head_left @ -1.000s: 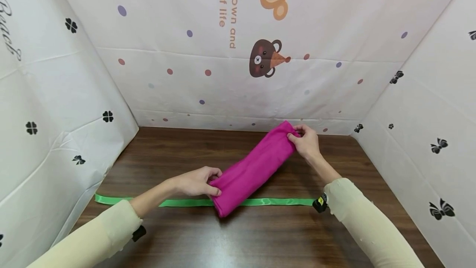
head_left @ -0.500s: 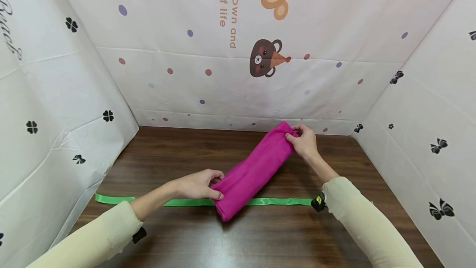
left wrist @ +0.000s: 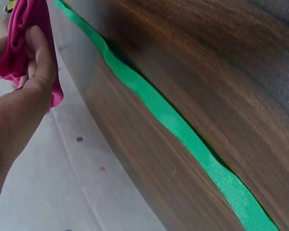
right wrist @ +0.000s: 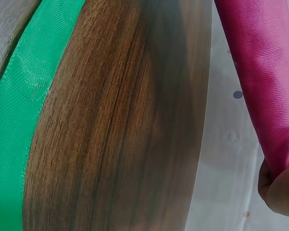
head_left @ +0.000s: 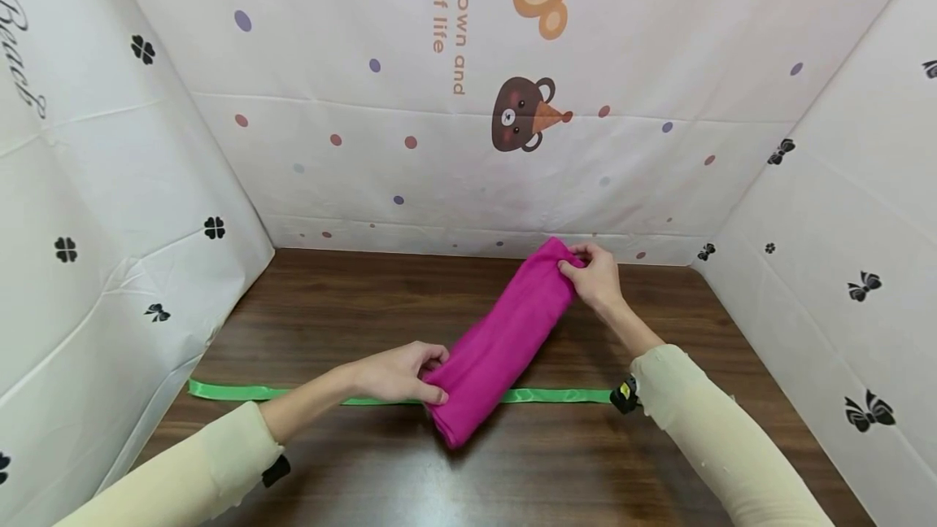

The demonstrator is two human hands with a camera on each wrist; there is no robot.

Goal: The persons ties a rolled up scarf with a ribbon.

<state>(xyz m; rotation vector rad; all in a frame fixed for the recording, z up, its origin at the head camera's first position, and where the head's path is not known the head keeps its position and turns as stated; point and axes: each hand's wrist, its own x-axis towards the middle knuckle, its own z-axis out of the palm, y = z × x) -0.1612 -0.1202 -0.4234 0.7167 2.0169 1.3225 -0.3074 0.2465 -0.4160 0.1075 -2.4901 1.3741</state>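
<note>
A folded magenta cloth (head_left: 501, 336) slants across the head view, its near end low at the centre and its far end up toward the right. My left hand (head_left: 398, 372) pinches the near end between thumb and fingers. At the far end my right hand (head_left: 596, 275) grips the corner, thumb on top. In the left wrist view, the layered folds of the cloth (left wrist: 26, 19) show at the left hand (left wrist: 36, 77). The right wrist view has the cloth (right wrist: 265, 62) running down to the curled right hand (right wrist: 284, 192). Part of the green ribbon (head_left: 560, 395) is hidden beneath the cloth.
The ribbon lies lengthwise over the brown wood-grain table (head_left: 351, 291), passing behind the left forearm. White printed sheets enclose the table: a back sheet (head_left: 351, 169), a left one (head_left: 110, 185) and a right one (head_left: 820, 218).
The near end of the cloth has moved slightly right and toward me with my left hand. My right hand has shifted a little left, so the cloth stands steeper. Both grips are kept.
</note>
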